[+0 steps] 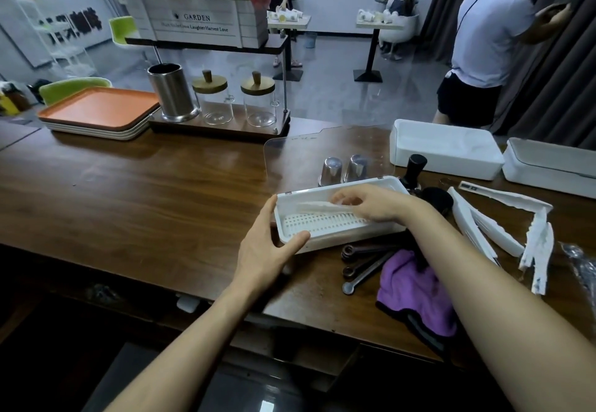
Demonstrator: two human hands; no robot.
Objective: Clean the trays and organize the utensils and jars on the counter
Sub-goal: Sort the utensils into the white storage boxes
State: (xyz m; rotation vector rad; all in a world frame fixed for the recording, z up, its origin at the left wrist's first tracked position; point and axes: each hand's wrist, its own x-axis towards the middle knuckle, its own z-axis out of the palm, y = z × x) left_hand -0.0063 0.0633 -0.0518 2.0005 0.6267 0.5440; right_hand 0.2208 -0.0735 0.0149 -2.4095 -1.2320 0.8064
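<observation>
A person stands at a dark wooden surface (145, 192). Just toward 4 o'clock of centre sits a white box (338, 241) with a perforated drain floor, its clear lid (290, 160) raised behind it at 12 o'clock.

The left grip (267, 250) clasps the box's 9 o'clock end, with the thumb along the near rim and the fingers round the far corner. The right grip (371, 205) reaches inside, fingers bent over a thin white strip (317, 208) and apparently pinching it — blur hides the fingertips.

The box looks like light, stiff, smooth plastic that would likely skid unless held by its end wall, as it is now. The strip looks flimsy and may tear, so it is best taken near its middle.

At the box's 5 o'clock lie dark measuring spoons (361, 266) and a soft purple cloth (416, 289). Stacked trays (96, 108) sit at 10 o'clock — glass jars (214, 99), probably fragile, stand at 11.
</observation>
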